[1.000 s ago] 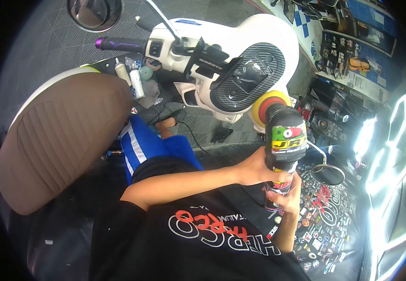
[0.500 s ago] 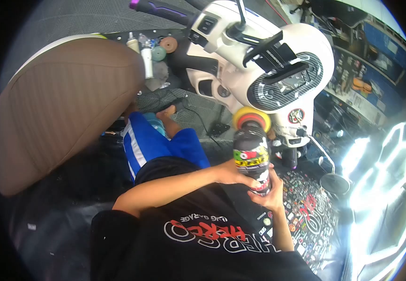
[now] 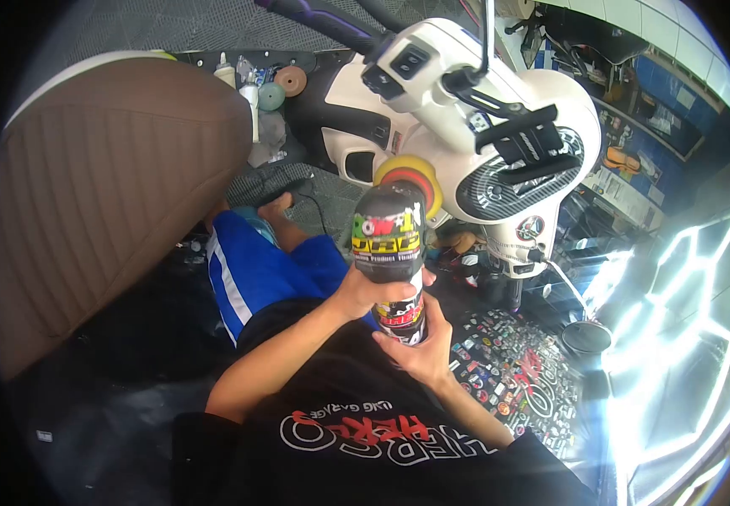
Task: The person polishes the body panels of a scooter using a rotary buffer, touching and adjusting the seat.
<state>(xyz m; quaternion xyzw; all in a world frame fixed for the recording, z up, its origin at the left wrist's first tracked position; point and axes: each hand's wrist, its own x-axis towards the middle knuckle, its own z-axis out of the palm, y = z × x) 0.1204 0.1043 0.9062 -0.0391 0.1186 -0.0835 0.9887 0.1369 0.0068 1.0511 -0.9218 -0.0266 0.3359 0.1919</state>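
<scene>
Both my hands grip a polisher [image 3: 389,232] covered in bright stickers, held in front of my chest with its head pointing away from me. My left hand [image 3: 363,293] wraps its body from the left. Nearer to me, my right hand [image 3: 422,344] closes around the lower end. On the polisher's head is a yellow and red foam pad [image 3: 415,175]. The pad is up against the white scooter [image 3: 437,143], over the inner panel below the handlebar; whether it presses on the surface cannot be told.
A brown scooter seat [image 3: 120,177] fills the left side. Bottles [image 3: 227,72] and spare round pads [image 3: 290,81] stand behind it. A phone holder [image 3: 534,143] and a mirror [image 3: 586,337] jut from the scooter. Stickers cover a dark surface [image 3: 517,379] at lower right.
The polisher and both hands have moved left and its pad now sits further up and left on the scooter. My view has shifted slightly too.
</scene>
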